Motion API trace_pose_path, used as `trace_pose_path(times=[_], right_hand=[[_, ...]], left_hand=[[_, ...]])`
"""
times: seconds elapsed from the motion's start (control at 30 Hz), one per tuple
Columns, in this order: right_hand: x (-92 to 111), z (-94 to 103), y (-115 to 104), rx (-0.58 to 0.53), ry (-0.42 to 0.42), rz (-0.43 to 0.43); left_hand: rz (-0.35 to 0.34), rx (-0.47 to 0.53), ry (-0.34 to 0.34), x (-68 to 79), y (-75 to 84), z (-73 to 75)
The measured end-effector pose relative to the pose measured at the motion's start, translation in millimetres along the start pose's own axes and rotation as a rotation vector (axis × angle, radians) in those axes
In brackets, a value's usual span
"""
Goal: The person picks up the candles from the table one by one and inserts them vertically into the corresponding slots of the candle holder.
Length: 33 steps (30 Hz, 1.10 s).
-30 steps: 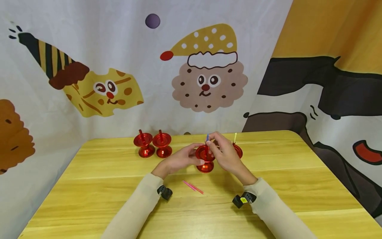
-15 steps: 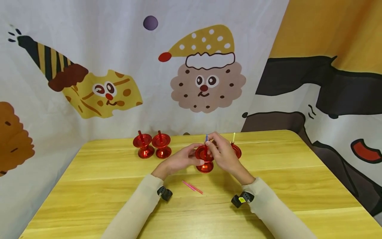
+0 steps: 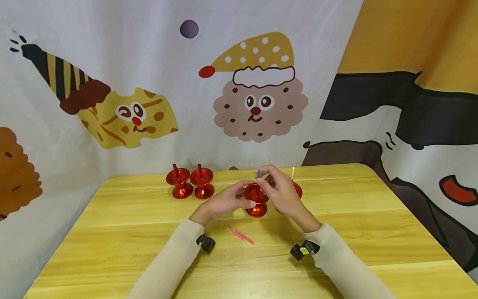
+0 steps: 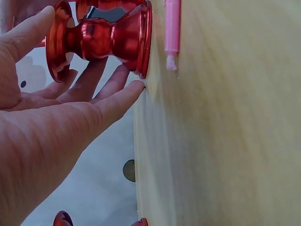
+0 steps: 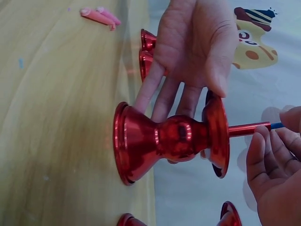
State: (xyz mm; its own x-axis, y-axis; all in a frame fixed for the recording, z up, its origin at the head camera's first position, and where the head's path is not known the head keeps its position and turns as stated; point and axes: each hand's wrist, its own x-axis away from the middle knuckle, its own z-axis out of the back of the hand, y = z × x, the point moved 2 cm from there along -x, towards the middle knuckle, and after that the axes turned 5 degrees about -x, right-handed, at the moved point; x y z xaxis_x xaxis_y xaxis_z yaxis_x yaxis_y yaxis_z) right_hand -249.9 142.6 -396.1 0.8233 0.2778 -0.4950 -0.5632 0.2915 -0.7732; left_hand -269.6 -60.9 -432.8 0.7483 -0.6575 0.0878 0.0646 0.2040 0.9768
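Note:
My left hand point(image 3: 228, 197) steadies a shiny red candle holder point(image 3: 256, 209), thumb at its upper dish and fingers behind its stem, as the left wrist view shows. The holder stands upright on the table, a thin red tube point(image 5: 247, 129) rising from its dish. Thumb and fingertips of my right hand point(image 3: 281, 193) pinch a slim blue candle point(image 5: 276, 125) right at the tube's top. In the right wrist view the candle lines up with the tube, its lower end inside or against the opening.
Two more red candle holders point(image 3: 201, 177) stand at the back left with bare tubes. Partly behind my right hand, another holder point(image 3: 298, 189) bears a yellow candle point(image 3: 293, 172). Pink candles point(image 3: 240, 235) lie in front on the wooden table point(image 3: 149, 232). A printed curtain point(image 3: 149, 41) hangs behind.

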Motion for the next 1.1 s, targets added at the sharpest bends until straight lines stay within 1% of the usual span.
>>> trace_pose_path(times=[0.13, 0.23, 0.47, 0.77, 1.1], right_hand=[[-1.5, 2.2, -1.3, 0.002, 0.039, 0.039], [-2.2, 2.5, -1.2, 0.011, 0.051, 0.062], [-1.2, 0.9, -0.8, 0.026, 0.057, 0.066], [-1.1, -3.1, 3.0, 0.095, 0.069, 0.095], [-1.7, -5.9, 3.8, 0.087, 0.080, 0.118]], left_hand=[[-0.004, -0.005, -0.002, -0.7, -0.2, 0.0], [-0.004, -0.008, -0.003, -0.9, -0.3, 0.4], [-0.003, -0.018, 0.004, -1.2, -0.8, 0.3], [-0.010, -0.004, 0.002, -1.4, -0.5, -0.8], [-0.017, -0.008, 0.002, -2.3, 0.5, -1.5]])
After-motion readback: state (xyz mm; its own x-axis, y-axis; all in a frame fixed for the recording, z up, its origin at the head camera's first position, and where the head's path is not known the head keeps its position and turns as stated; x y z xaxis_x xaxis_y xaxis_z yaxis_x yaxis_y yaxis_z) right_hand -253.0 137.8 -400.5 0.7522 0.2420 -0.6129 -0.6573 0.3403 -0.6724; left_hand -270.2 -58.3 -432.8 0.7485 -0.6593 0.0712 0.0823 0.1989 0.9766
